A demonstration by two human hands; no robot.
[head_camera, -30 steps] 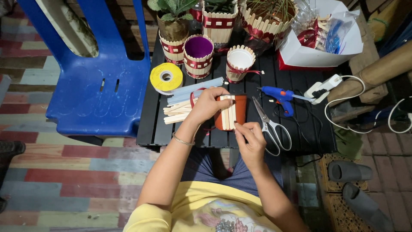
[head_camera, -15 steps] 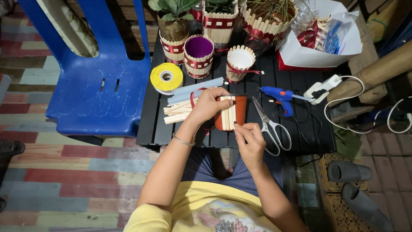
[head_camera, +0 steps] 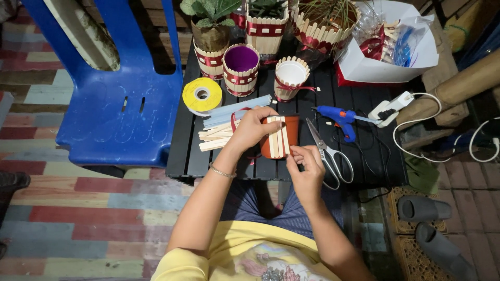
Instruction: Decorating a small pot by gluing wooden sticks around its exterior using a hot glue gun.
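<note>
Terracotta-brown plastic pot (head_camera: 291,136), lying on its side near the front edge of the low black slatted table (head_camera: 364,161), is the piece in play. The left hand (head_camera: 252,127) wraps over its left end, fingers curled closed around it, which keeps the round body from rolling. Pale wooden craft sticks (head_camera: 277,137) already lie side by side across the upward face of the pot, so that face is presented flat to the person.

The right hand (head_camera: 307,165) sits just in front of the pot, fingertips pinched together at the lower ends of those sticks; whether they grip a stick or only press on it, I cannot tell. A loose bundle of the same pale sticks (head_camera: 216,139) lies just left of the pot, within easy reach, with long translucent glue rods (head_camera: 234,110) behind it and a yellow ribbon spool (head_camera: 202,94) beyond.

On the right, steel scissors with grey handles (head_camera: 327,153) lie closed beside the working hand, and a blue hot-glue gun (head_camera: 338,117) rests on the table near a white power strip (head_camera: 390,106).

Along the back stand stick-clad pots banded in red ribbon, one with a purple inside (head_camera: 241,58) and one white inside (head_camera: 290,73). A blue plastic chair (head_camera: 120,114) stands to the left.
</note>
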